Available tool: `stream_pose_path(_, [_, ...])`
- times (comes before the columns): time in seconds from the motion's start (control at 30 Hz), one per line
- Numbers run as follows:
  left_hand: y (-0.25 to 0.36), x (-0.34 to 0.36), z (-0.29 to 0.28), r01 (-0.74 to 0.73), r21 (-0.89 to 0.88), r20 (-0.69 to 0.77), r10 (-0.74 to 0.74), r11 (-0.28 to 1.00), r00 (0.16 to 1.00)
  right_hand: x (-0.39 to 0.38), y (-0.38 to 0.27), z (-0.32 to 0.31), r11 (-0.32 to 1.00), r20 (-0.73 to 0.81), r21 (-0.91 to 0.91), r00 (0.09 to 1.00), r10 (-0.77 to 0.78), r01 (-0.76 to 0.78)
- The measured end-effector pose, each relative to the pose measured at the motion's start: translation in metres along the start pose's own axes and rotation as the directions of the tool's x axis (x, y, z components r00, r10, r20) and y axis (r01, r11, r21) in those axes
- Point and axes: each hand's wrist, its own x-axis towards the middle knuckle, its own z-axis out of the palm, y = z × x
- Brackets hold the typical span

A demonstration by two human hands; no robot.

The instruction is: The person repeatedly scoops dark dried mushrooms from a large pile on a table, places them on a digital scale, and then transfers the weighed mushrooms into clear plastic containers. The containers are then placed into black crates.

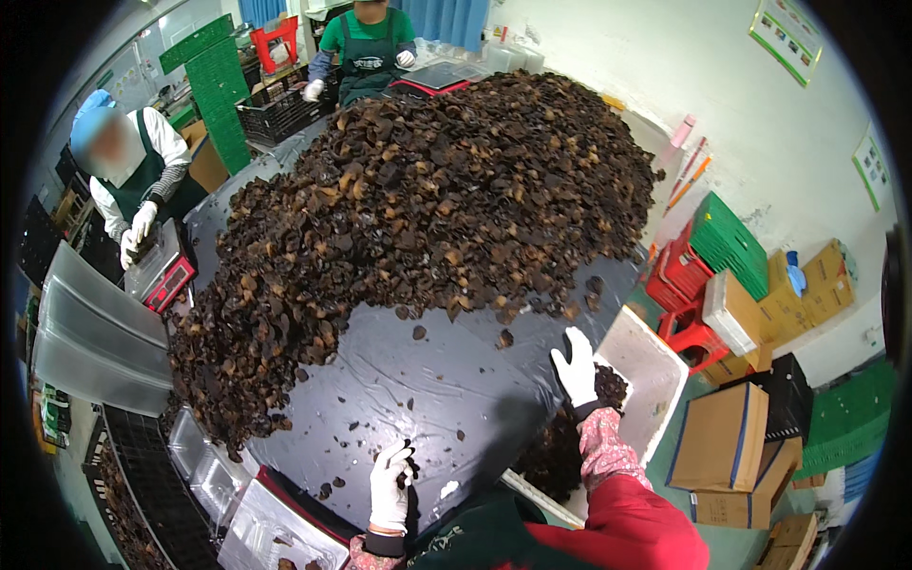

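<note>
Clock read from the middle of my head view.

Hands: left hand, between 6 and 7 o'clock, low over the table; fingers curled, dark scraps at their tips. Cannot tell whether these are gripped. Right hand, 4 o'clock, fingers spread wide, nothing seen in them, at the inner edge of a white bin.

Material: brown-black, leaf-like pieces, probably dried fungus, in a broad mound at 12 o'clock, spilling towards 8. More of the dark pieces lie in the bin.

Method (my judgement): the step looks like picking over by hand. I would draw small amounts off the mound's near edge, spread them thin, pinch lightly since dry pieces may snap, and keep the right sleeve off the bin rim.

Surface: a dark, creased plastic sheet covers the table; glare and loose crumbs near the left hand, so small scraps could be missed. Clear tray at 7 o'clock holds a few pieces.

Room: one co-worker between 9 and 10, gloved hands at a red-sided scale; another co-worker near 11. Red and green crates at 3, cartons at 4, white wall between 1 and 2.
</note>
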Motion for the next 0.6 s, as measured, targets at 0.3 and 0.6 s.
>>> stream_pose_path(0.3, [0.047,0.113,0.029,-0.086,0.167,-0.141,0.110,0.982,0.984,0.164,-0.008,0.115,0.936,-0.245,0.297,0.932,0.266,-0.189])
stream_pose_path(0.6, [0.078,0.270,0.062,-0.329,0.542,0.071,0.348,0.773,0.935,0.217,-0.071,0.118,-0.168,0.551,0.816,0.656,0.517,-0.553])
